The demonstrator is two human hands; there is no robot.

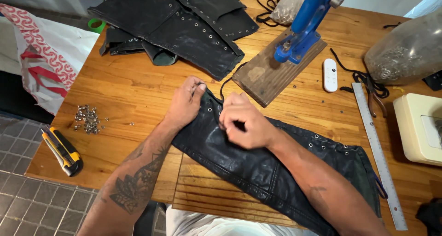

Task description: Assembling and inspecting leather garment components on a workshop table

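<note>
A long black leather piece (248,164) with metal eyelets along its edges lies across the wooden table (133,88) in front of me. My left hand (186,102) presses flat on its upper left end, fingers bent at the edge. My right hand (244,123) rests on the leather just beside it, fingers curled and pinching at the eyelet edge near a thin black lace (225,85). What the right fingers hold is hidden.
A pile of black eyeleted leather pieces (184,24) lies at the back. A blue hand press (306,24) stands on a wooden block (271,70). Loose metal eyelets (87,118), a yellow utility knife (62,151), white remote (330,75), metal ruler (378,153), pliers (375,95), beige box (419,128).
</note>
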